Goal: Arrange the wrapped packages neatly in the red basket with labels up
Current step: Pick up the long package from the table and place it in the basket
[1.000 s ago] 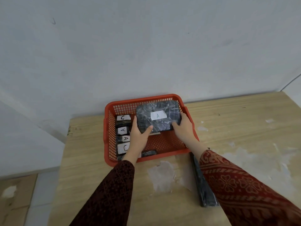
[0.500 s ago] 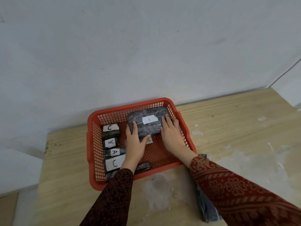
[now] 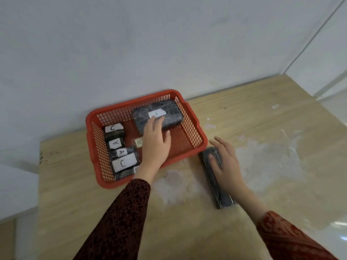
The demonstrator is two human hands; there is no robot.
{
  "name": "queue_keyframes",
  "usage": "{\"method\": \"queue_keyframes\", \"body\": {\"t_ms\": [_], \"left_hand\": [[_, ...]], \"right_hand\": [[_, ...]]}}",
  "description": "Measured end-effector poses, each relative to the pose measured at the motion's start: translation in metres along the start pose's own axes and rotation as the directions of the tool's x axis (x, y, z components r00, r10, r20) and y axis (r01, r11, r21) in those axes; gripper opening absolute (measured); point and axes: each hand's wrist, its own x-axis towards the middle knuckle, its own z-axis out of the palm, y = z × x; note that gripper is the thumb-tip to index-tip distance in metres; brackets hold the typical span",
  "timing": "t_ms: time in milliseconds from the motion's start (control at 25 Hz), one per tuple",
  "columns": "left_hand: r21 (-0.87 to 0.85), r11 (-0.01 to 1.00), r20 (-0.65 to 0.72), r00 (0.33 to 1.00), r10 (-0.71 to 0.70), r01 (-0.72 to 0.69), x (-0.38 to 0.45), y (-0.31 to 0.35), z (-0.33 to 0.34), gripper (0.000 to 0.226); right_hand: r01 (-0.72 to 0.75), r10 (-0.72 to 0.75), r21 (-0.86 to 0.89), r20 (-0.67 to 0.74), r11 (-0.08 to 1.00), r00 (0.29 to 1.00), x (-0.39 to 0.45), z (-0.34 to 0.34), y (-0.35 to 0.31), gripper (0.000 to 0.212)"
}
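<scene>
The red basket (image 3: pixel 193 126) stands on the wooden table against the wall. A large black wrapped package (image 3: pixel 172 114) with a white "A" label up lies at its back right. Several small labelled packages (image 3: pixel 120 147) line its left side, labels up. My left hand (image 3: pixel 155 145) rests flat inside the basket, fingertips touching the large package's front edge. My right hand (image 3: pixel 225 162) hovers with fingers spread over a long black package (image 3: pixel 221 196) lying on the table just right of the basket; I see no label on it.
A small greenish paper slip (image 3: pixel 139 142) lies on the basket floor, partly under my left hand. The wooden table (image 3: pixel 272 128) has white worn patches at its middle and right. The wall runs just behind the basket. The table's left edge drops off beside the basket.
The large package has been set down in the basket's back right. My right hand has left it and moved out of the basket to the long package on the table.
</scene>
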Motion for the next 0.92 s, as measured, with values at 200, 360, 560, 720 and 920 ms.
{"method": "queue_keyframes", "body": {"t_ms": [200, 360, 560, 720, 920], "left_hand": [[0.070, 0.747, 0.326, 0.723, 0.609, -0.661, -0.058, 0.043, 0.026, 0.036], [0.145, 0.704, 0.639, 0.609, 0.469, -0.695, -0.082, 0.046, 0.063, 0.051], [0.228, 0.654, 0.677, 0.601, 0.426, -0.721, -0.081, 0.049, 0.090, 0.063], [0.021, 0.689, 0.546, 0.586, 0.599, -0.724, -0.063, 0.090, 0.089, 0.036], [-0.140, 0.854, 0.430, 0.746, 0.508, -0.501, -0.036, 0.118, 0.035, 0.039]], "right_hand": [[-0.264, 0.301, -0.262, 0.110, 0.928, 0.947, -0.083, 0.000, 0.039, 0.082], [-0.299, 0.374, -0.354, 0.165, 0.886, 0.913, -0.103, 0.013, 0.043, 0.097], [-0.236, 0.246, -0.132, 0.068, 0.963, 0.967, -0.115, -0.033, 0.066, 0.059], [-0.254, 0.286, 0.207, -0.144, 0.945, 0.947, -0.122, -0.089, 0.066, 0.028], [-0.109, 0.233, 0.465, -0.217, 0.879, 0.948, -0.076, -0.129, 0.041, 0.032]]}}
